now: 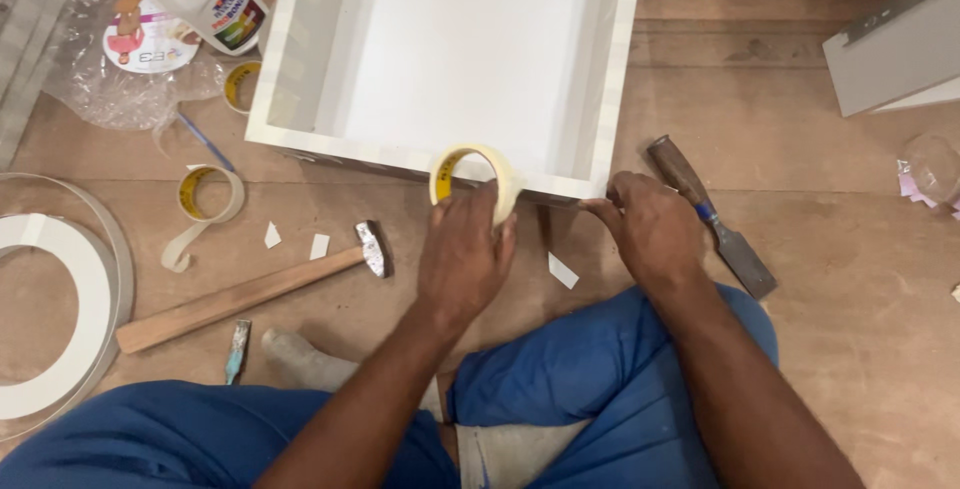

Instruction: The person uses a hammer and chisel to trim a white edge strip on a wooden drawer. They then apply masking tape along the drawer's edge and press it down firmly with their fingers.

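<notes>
Now left hand (462, 254) grip holds tape roll (476, 185); right hand (650, 229) grip pinches tape end at drawer box (620, 69) edge.

Both hands at white drawer box (300, 69) front edge, left hand (462, 254) on tape roll (476, 181)

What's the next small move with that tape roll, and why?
Probably draw the tape roll further left along the white box's near edge. The left hand holds the roll upright against that edge, the right hand pins what looks like the tape's end near the right corner, and a taut strip seems to run between them. The edge left of the roll looks untaped.
</notes>
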